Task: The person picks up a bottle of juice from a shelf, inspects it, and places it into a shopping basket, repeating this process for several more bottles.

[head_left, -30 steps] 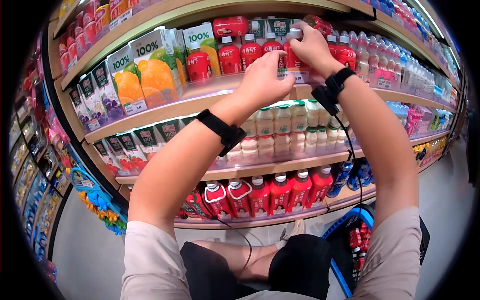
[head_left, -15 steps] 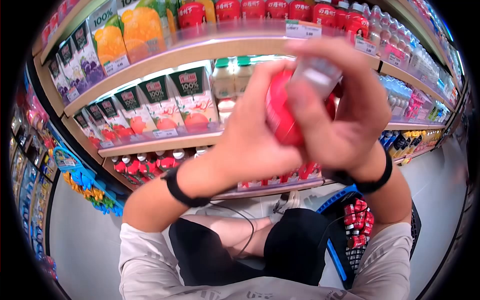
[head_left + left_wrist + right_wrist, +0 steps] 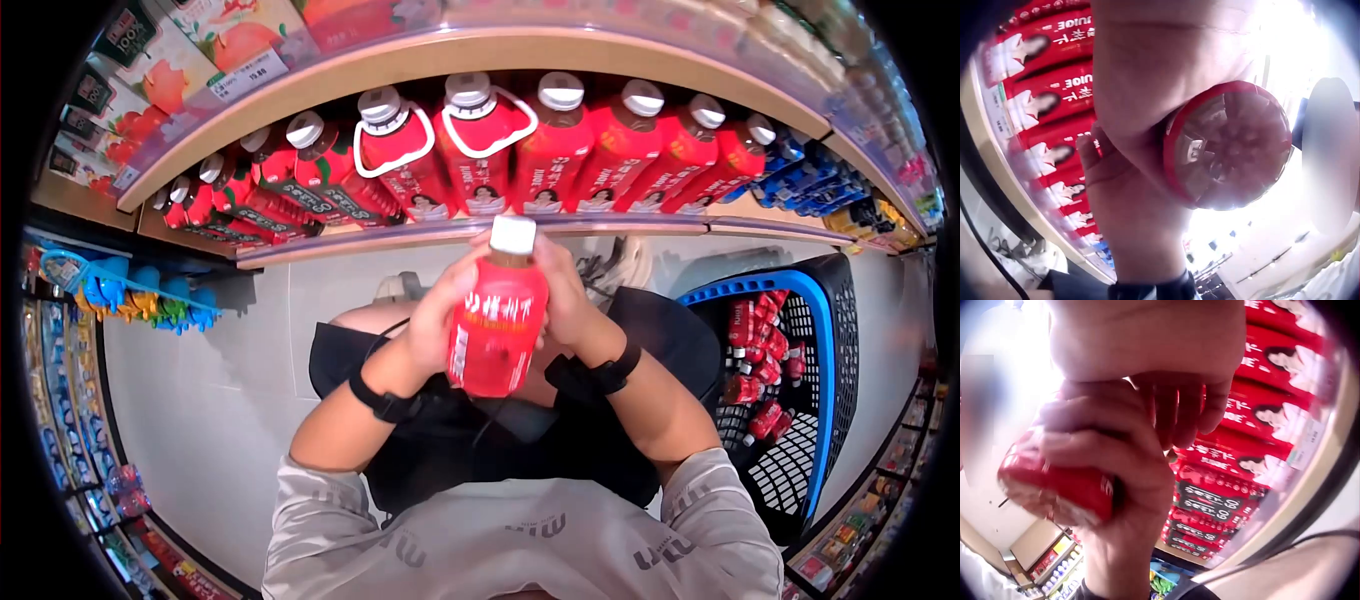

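A red juice bottle (image 3: 495,335) with a white cap is held between both hands over the lap, its cap end toward the shelf. My left hand (image 3: 437,312) grips its left side, fingers wrapped round near the shoulder. On the opposite side my right hand (image 3: 566,296) holds it, with part of its fingers hidden behind the bottle. The left wrist view shows the clear, ridged bottle base (image 3: 1238,147) beside the palm. In the right wrist view, the left hand's fingers (image 3: 1094,434) curl over the red bottle (image 3: 1054,487).
Large red juice bottles (image 3: 485,165), two with white carry loops, line the low shelf ahead. To the right on the floor stands a black basket with a blue rim (image 3: 822,340), holding several small red bottles (image 3: 765,350). Toy clips (image 3: 140,290) hang at left.
Both hands have come down from the upper shelf with a red bottle, passing in front of the shelves, and now hold it over the lap. The head view has tilted downward.
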The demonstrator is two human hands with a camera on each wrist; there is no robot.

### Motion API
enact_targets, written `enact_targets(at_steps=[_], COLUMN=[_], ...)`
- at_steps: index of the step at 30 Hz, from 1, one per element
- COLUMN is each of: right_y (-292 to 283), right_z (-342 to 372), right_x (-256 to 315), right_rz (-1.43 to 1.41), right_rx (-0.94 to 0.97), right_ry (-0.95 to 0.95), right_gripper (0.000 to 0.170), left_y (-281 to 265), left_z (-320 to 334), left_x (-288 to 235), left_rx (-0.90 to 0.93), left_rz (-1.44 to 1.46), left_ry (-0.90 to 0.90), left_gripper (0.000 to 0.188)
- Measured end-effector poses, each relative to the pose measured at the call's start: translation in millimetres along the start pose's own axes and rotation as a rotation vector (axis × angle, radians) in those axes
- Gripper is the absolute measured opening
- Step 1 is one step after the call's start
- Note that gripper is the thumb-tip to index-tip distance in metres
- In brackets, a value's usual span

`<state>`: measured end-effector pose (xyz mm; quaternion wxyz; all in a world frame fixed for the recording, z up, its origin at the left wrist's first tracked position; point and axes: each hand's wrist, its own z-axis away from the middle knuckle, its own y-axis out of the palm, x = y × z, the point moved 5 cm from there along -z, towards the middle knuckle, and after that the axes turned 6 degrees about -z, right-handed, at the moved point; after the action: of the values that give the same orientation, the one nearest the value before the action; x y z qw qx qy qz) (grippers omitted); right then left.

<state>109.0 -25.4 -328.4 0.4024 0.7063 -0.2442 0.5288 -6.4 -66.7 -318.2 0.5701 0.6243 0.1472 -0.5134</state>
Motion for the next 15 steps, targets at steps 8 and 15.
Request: enact_targets(at_steps=[8, 15], right_y=[-10.5, -8.4], right_z=[10.8, 6.3], right_x=[-80.6, -68.7], right_rz=[-0.172, -0.176], right_rx=[-0.232, -0.247], right_ry=[0.163, 0.127], right_gripper=[0.055, 0.055], left_y=[-51.0, -53.4], left_z=[-25.4, -29.4], left_x=[53.8, 50.9], left_rx=[-0.255, -0.221], left_rz=[0.568, 0.574], left_ry=[-0.068, -0.002], left_gripper=[0.064, 0.061])
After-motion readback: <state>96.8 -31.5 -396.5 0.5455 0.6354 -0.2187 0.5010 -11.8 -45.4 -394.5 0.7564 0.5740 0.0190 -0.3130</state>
